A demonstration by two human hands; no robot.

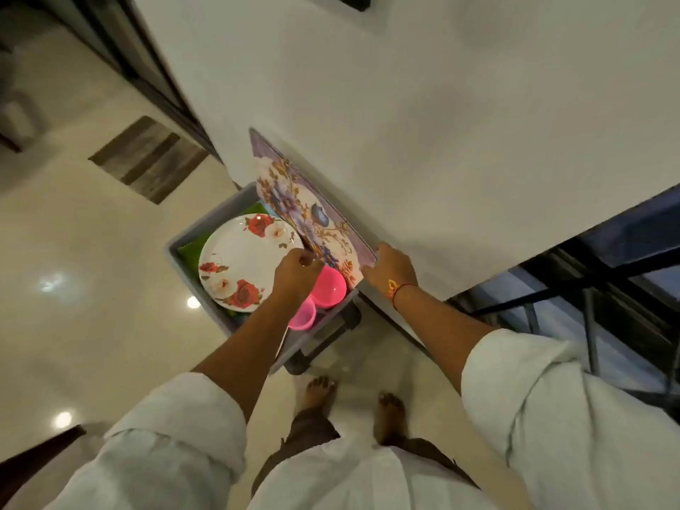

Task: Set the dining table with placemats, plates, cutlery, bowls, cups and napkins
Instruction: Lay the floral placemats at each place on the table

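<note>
Left hand [296,268] and right hand [390,266] each pinch the near edge of the floral placemat [294,200]. It sits centre frame, tilted from the grey crate [213,215] onto the white desk [441,141]. Lift it clear of the rose plate [243,263] and pink bowls [331,285], then lay it flat, square to the desk edge.
</note>
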